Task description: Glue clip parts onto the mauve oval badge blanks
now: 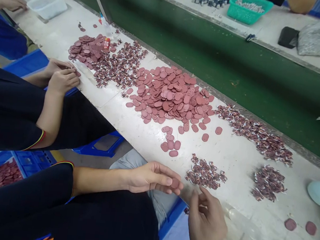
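My left hand is held out over the table's near edge, its thumb pressing a reddish-brown oval disc against the fingers. Just to the right, my right hand has its fingers curled in and the thumb and fingertips close together; whatever is between them, if anything, is too small to make out. A small heap of dark brown pieces with pale ends lies on the table just beyond both hands. Several loose oval discs are scattered beyond my left hand.
A large pile of oval discs covers the table's middle. Small brown pieces form a band along the back and a heap at right. A co-worker's hands are at left. A blue crate holds more discs.
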Demonstrator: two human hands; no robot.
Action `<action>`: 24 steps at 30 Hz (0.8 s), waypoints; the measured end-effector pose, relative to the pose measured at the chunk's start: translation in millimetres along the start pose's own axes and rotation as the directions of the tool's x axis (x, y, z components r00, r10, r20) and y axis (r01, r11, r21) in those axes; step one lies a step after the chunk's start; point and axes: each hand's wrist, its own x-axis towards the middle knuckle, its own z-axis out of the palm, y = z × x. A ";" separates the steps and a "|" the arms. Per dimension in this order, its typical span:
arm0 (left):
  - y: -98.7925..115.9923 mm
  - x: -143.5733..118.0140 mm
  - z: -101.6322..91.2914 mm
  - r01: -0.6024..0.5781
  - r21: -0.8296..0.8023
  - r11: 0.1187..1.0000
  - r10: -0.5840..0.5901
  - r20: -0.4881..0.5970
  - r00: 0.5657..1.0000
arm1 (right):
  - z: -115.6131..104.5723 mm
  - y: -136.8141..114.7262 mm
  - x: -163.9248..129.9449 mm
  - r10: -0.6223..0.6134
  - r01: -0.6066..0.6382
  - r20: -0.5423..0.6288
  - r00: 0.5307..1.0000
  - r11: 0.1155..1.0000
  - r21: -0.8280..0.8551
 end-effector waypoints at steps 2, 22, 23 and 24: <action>0.5 -0.5 0.1 -0.005 0.004 1.000 0.005 0.009 1.000 | 6.2 4.6 9.0 -0.225 0.245 0.159 0.961 0.963 -0.117; -8.6 2.8 1.3 0.013 0.022 1.000 -0.014 0.009 1.000 | -5.2 -0.2 -14.4 0.124 -0.174 0.203 0.971 0.953 0.248; -10.2 3.0 2.3 0.011 0.029 1.000 -0.011 0.013 1.000 | -6.4 -0.7 -20.4 0.113 -0.184 0.209 0.971 0.913 0.364; -11.8 3.2 3.4 0.007 0.039 0.999 -0.008 0.020 1.000 | -7.2 -1.7 -26.2 0.102 -0.185 0.203 0.974 0.875 0.448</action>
